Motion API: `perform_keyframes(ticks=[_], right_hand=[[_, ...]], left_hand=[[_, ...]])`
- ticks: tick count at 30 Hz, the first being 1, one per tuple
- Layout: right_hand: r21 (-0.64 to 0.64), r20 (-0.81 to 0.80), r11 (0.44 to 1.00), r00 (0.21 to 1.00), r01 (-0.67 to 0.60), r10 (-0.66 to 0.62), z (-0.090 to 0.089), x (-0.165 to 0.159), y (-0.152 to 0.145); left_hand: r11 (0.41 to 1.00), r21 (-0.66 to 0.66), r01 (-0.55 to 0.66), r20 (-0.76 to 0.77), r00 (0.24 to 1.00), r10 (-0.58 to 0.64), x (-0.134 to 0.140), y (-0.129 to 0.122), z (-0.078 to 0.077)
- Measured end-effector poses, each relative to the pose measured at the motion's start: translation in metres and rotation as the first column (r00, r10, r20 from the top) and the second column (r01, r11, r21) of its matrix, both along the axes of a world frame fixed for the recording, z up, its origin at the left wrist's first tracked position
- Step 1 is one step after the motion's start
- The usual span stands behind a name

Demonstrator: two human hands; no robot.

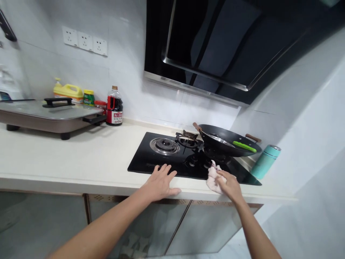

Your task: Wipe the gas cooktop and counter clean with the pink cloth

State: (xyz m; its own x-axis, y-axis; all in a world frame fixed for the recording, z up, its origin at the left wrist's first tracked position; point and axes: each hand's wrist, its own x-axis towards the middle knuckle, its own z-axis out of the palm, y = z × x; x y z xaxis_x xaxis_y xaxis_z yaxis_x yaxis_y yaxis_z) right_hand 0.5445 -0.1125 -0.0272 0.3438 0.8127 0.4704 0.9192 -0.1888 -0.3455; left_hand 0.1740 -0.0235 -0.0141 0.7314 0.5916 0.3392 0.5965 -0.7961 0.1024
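My right hand (228, 184) grips a pale pink cloth (212, 180) against the front edge of the black gas stove (142, 158), close to its knobs (192, 161). Fingers spread, my left hand (162, 182) rests on the stove's front edge and the counter lip, holding nothing. The left burner (164, 146) has no pan support over it; a pan support (188, 139) lies behind it, toward the wall. A black wok (226, 149) with wooden handles sits on the right burner, with a bright green handle (244, 146) lying across its rim.
A turquoise flask (265, 162) leans or stands right of the stove. On the left of the counter (81, 158) are a lidded electric pan (51, 122), a soy sauce bottle (114, 108) and a yellow jug (68, 91). A black range hood (210, 46) overhangs the stove.
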Motion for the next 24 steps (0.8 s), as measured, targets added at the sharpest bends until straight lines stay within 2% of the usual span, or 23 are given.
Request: perform_keyframes(ticks=[3, 7, 9, 11, 13, 16, 18, 20, 21, 23, 24], right_hand=[[0.004, 0.066, 0.997, 0.995, -0.08, 0.08, 0.005, -0.07, 0.011], [-0.035, 0.09, 0.964, 0.96, -0.263, 0.265, 0.013, -0.15, 0.027], [-0.011, 0.061, 0.939, 0.937, -0.343, 0.343, 0.016, -0.17, 0.031], [0.039, 0.035, 0.918, 0.919, -0.394, 0.393, 0.016, -0.173, 0.031], [0.088, 0.035, 0.907, 0.911, -0.413, 0.411, 0.012, -0.157, 0.027], [0.125, 0.066, 0.931, 0.939, -0.342, 0.336, 0.005, -0.098, 0.013], [0.127, 0.058, 0.976, 0.983, -0.178, 0.171, 0.002, -0.041, -0.001], [0.068, -0.02, 0.993, 0.995, 0.099, -0.098, 0.004, 0.016, -0.017], [0.007, -0.066, 0.967, 0.965, 0.256, -0.255, 0.005, 0.041, -0.024], [-0.055, -0.092, 0.921, 0.917, 0.385, -0.388, 0.008, 0.074, -0.036], [-0.069, -0.09, 0.91, 0.906, 0.408, -0.413, 0.009, 0.081, -0.039]], left_hand=[[1.0, -0.005, -0.002, 0.022, 1.0, 0.002, 0.0, 0.002, 0.0], [1.0, -0.016, 0.015, 0.038, 0.999, -0.014, -0.002, 0.003, 0.004], [0.999, -0.038, 0.029, 0.032, 0.999, -0.028, -0.003, 0.003, 0.007], [0.997, -0.065, 0.029, 0.003, 1.0, -0.028, -0.005, 0.003, 0.01], [0.997, -0.079, 0.021, -0.024, 0.999, -0.023, -0.007, 0.003, 0.011], [0.997, -0.072, 0.022, -0.034, 0.999, -0.024, -0.009, 0.004, 0.01], [0.998, -0.061, 0.025, -0.041, 0.999, -0.028, -0.009, 0.004, 0.009], [0.998, -0.052, 0.023, -0.046, 0.999, -0.025, -0.008, 0.004, 0.009], [0.998, -0.051, 0.021, -0.044, 0.999, -0.023, -0.007, 0.004, 0.009], [0.998, -0.059, 0.017, -0.033, 0.999, -0.019, -0.006, 0.004, 0.008], [0.998, -0.067, 0.017, -0.026, 0.999, -0.018, -0.005, 0.003, 0.008]])
